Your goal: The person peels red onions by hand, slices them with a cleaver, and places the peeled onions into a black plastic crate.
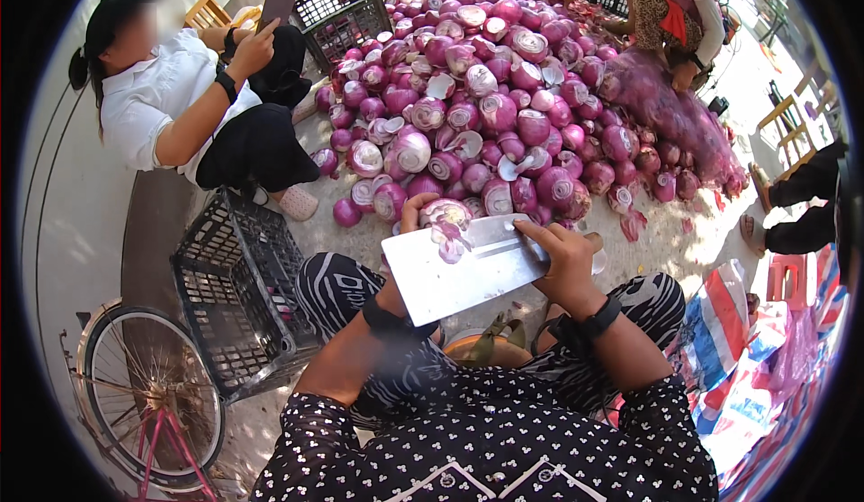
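My right hand (569,266) is closed around the handle of a broad cleaver (477,277), its wide metal blade lying across in front of me. Behind the blade's upper edge, my left hand (412,214) grips a partly peeled red onion (447,212); most of that hand is hidden by the blade. A scrap of purple skin (451,243) clings to the blade near the onion. Just beyond my hands spreads a large heap of red onions (504,79), some with pale cut ends.
A black plastic crate (238,295) stands at my left, near a bicycle wheel (148,394). Another crate (340,18) is behind the heap. A seated person (171,115) is at left; another bends beside a purple net sack (661,93). Striped sheeting (720,322) lies at right.
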